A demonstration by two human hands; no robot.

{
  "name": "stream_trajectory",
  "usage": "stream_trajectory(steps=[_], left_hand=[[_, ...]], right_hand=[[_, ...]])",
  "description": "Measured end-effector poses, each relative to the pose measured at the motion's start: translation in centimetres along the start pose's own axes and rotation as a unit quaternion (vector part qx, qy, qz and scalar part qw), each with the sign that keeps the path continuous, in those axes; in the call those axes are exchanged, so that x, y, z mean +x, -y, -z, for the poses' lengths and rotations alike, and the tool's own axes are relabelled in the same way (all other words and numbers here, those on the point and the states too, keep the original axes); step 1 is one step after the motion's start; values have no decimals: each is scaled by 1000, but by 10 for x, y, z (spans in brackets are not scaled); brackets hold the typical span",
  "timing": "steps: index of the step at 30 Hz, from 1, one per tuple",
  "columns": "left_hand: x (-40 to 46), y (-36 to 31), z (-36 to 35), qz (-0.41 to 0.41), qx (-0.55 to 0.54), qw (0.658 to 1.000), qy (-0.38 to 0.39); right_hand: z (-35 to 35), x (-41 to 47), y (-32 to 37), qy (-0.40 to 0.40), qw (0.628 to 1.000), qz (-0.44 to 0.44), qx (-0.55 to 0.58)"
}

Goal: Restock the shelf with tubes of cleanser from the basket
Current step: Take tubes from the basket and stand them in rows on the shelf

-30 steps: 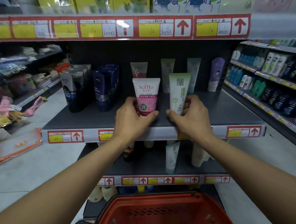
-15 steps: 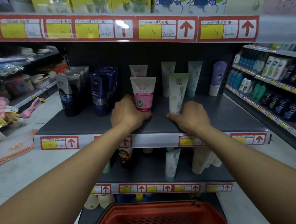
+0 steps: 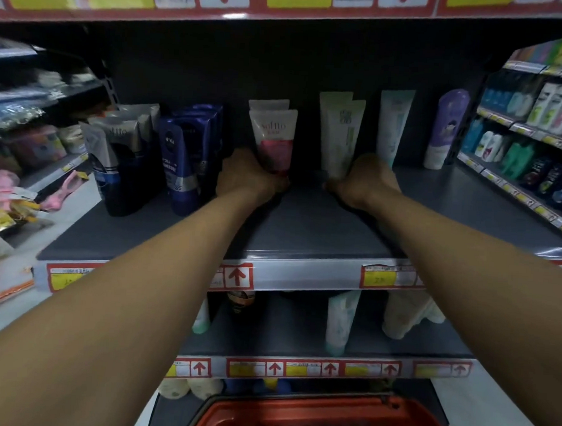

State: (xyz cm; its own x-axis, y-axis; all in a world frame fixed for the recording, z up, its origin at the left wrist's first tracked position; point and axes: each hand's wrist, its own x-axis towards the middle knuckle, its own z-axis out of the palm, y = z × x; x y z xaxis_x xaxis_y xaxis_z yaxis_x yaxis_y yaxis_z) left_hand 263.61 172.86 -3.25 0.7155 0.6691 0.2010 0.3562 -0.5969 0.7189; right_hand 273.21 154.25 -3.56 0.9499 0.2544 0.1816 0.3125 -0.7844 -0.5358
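Deep on the grey shelf, my left hand grips the base of a pink and white Softto tube, which stands upright just in front of another pink tube. My right hand holds the base of a white and green tube, upright in front of a matching tube. The red basket sits low at the bottom edge; its contents are hidden from view.
Dark blue Nivea tubes and grey tubes stand left of my hands. A pale teal tube and a purple bottle stand to the right. A lower shelf holds more tubes. Side shelves flank both sides.
Both hands have pushed the two tubes from the shelf's front edge back to the rear row. The camera has moved closer and lower.
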Motion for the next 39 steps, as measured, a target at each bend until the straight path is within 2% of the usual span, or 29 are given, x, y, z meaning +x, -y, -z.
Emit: stream_trajectory(steps=[9, 39], left_hand=[[16, 7, -19, 8, -19, 1000, -18], [19, 10, -26, 7, -9, 1000, -29]], right_hand=[[-19, 25, 1, -27, 999, -5, 19], [-24, 35, -11, -23, 999, 35, -1]])
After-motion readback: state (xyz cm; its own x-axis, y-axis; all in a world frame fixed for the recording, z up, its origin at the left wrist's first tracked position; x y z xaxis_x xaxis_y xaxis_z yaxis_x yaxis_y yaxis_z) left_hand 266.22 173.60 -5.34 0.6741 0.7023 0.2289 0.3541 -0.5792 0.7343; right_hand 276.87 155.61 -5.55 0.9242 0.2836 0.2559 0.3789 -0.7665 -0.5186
